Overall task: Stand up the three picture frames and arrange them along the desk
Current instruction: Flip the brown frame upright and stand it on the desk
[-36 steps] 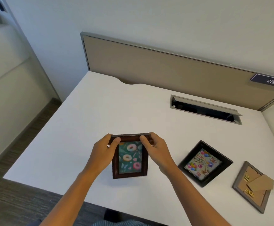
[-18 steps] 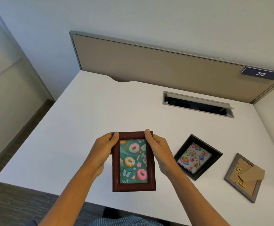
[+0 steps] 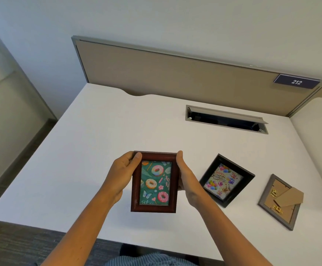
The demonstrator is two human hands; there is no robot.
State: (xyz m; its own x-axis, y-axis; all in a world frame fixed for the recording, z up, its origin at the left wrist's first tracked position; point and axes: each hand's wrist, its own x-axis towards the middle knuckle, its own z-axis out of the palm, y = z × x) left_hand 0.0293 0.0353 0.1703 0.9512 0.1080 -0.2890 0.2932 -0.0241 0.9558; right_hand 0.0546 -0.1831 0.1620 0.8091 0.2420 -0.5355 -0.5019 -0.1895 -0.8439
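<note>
A dark red wooden frame (image 3: 154,182) with a donut picture is held upright above the white desk (image 3: 91,150), picture facing me. My left hand (image 3: 122,175) grips its left edge and my right hand (image 3: 188,179) grips its right edge. To the right, a black frame (image 3: 227,180) with a birthday picture lies flat, face up and turned at an angle. Further right, a grey frame (image 3: 280,201) lies face down, its cardboard stand and gold clips showing.
A grey cable slot (image 3: 226,119) with a raised flap is set into the desk's back right. A beige partition panel (image 3: 175,77) runs along the back edge, with a "212" sign (image 3: 296,81). The desk's left edge drops to dark carpet.
The red frame has been lifted and tilted so its picture faces me more fully. Both hands stay on its sides. The other two frames have not moved.
</note>
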